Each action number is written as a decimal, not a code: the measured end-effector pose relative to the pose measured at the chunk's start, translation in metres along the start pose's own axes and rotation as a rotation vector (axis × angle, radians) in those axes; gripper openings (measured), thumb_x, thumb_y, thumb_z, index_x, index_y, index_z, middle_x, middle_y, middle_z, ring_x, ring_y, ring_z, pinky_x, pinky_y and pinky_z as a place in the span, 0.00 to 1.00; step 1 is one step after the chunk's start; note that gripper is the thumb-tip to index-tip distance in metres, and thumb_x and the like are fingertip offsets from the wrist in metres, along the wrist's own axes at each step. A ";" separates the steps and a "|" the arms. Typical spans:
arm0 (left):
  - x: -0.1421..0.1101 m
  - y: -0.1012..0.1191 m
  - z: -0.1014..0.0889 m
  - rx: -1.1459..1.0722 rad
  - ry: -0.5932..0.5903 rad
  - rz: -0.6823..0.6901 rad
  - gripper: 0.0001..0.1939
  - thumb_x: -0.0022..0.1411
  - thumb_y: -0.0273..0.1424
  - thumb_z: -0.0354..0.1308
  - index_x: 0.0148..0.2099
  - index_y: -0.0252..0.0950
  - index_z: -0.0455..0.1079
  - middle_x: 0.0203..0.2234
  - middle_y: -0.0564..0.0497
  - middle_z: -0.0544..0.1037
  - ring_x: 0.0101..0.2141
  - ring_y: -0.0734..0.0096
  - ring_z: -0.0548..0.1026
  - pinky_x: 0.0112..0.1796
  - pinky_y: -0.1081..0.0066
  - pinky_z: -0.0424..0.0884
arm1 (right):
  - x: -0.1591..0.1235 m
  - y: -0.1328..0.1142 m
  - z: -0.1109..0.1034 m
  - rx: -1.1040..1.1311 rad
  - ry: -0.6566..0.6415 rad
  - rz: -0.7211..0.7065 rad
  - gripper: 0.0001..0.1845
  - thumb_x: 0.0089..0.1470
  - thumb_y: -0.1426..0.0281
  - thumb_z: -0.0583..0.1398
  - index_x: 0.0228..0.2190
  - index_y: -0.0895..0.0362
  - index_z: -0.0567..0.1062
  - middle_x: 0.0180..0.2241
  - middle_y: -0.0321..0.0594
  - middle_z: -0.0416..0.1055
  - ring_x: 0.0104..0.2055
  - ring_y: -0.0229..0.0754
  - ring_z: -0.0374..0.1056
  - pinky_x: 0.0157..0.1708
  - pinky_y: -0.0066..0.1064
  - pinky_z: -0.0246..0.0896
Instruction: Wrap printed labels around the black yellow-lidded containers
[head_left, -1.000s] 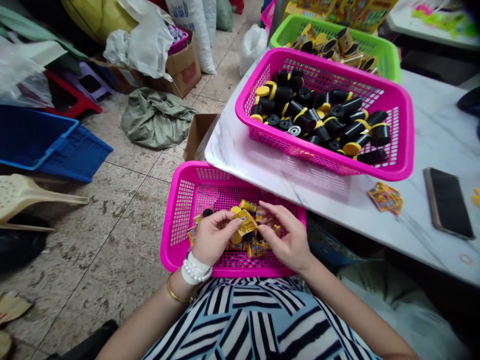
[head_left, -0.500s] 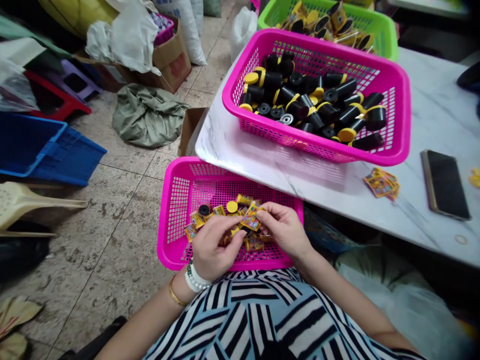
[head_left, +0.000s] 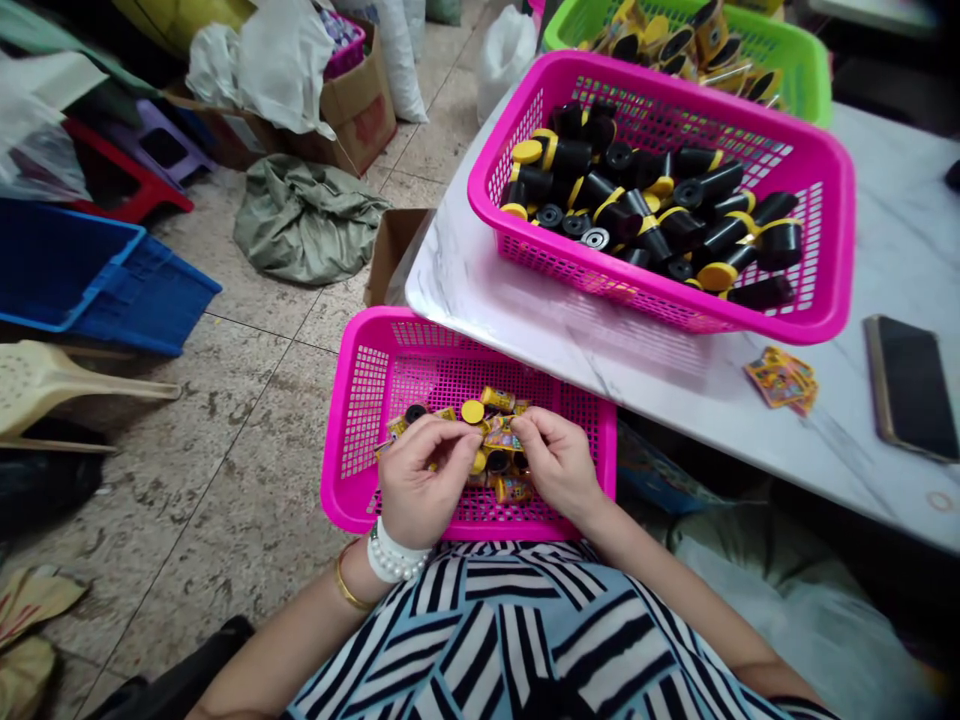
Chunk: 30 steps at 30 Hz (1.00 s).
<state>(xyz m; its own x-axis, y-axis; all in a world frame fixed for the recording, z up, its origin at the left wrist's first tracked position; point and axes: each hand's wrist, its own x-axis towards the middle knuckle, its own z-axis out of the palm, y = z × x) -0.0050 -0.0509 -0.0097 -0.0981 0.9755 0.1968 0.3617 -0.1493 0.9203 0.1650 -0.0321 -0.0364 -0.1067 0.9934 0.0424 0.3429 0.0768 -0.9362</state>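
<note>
Between my two hands a small yellow-orange printed label (head_left: 502, 436) is stretched out above the lower pink basket (head_left: 352, 400). My right hand (head_left: 561, 462) pinches the label's right end between thumb and fingertips. At its left end, my left hand (head_left: 424, 475) has thumb and forefinger pressed together on the edge. Beneath them in the basket lie several small cylinders wrapped in the same print, such as a labelled cylinder (head_left: 513, 489). A yellow round cap (head_left: 472, 411) and a black round end (head_left: 415, 412) show among them. My fingers hide part of the pile.
On the marble-patterned table (head_left: 457, 290) stands a pink basket (head_left: 821, 300) of black-and-yellow cylinders. Behind it is a green basket (head_left: 814, 75) of labelled ones. A label stack (head_left: 782, 380) and a phone (head_left: 913, 385) lie at right. A blue crate (head_left: 142, 300) stands left.
My left hand has closed from spread fingers to a pinch at the label's left edge. The label has turned from tilted to nearly level. The view has shifted slightly.
</note>
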 end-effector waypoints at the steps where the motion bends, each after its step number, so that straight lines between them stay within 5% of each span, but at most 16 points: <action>1: -0.001 -0.001 -0.001 -0.008 0.008 -0.005 0.03 0.62 0.25 0.61 0.36 0.36 0.76 0.27 0.51 0.76 0.28 0.73 0.72 0.30 0.72 0.68 | 0.000 0.001 0.000 -0.007 0.006 -0.017 0.20 0.64 0.63 0.54 0.21 0.55 0.65 0.20 0.32 0.60 0.24 0.35 0.58 0.25 0.27 0.52; 15: 0.001 -0.001 0.004 -0.023 -0.004 0.089 0.05 0.60 0.24 0.63 0.38 0.35 0.80 0.27 0.50 0.79 0.28 0.74 0.74 0.30 0.73 0.71 | -0.002 0.006 0.003 -0.096 -0.029 -0.207 0.15 0.65 0.69 0.55 0.25 0.55 0.69 0.23 0.33 0.61 0.26 0.36 0.60 0.27 0.29 0.54; 19: 0.001 -0.006 0.003 0.007 -0.014 0.035 0.05 0.57 0.27 0.66 0.38 0.36 0.81 0.28 0.50 0.77 0.26 0.74 0.73 0.27 0.74 0.70 | 0.000 0.003 0.003 -0.121 -0.035 -0.257 0.10 0.63 0.69 0.57 0.29 0.56 0.72 0.26 0.36 0.64 0.29 0.38 0.62 0.30 0.30 0.57; 24: 0.007 -0.012 -0.002 0.011 0.012 -0.050 0.03 0.58 0.29 0.65 0.32 0.38 0.80 0.29 0.48 0.78 0.32 0.68 0.77 0.34 0.72 0.74 | 0.005 -0.008 0.002 -0.016 -0.108 -0.211 0.03 0.60 0.73 0.58 0.34 0.56 0.73 0.33 0.40 0.71 0.36 0.40 0.68 0.37 0.31 0.64; 30: 0.019 -0.025 -0.001 -0.081 -0.048 -0.131 0.06 0.53 0.36 0.68 0.32 0.41 0.82 0.32 0.48 0.80 0.33 0.64 0.79 0.36 0.72 0.76 | 0.016 -0.007 0.006 -0.147 0.035 -0.287 0.05 0.58 0.75 0.56 0.33 0.56 0.72 0.29 0.39 0.71 0.31 0.39 0.68 0.32 0.28 0.62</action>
<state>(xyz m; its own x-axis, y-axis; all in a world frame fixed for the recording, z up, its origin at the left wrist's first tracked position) -0.0171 -0.0291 -0.0288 -0.0947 0.9938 0.0591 0.2721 -0.0313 0.9618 0.1553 -0.0177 -0.0313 -0.1867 0.9317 0.3116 0.4346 0.3628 -0.8243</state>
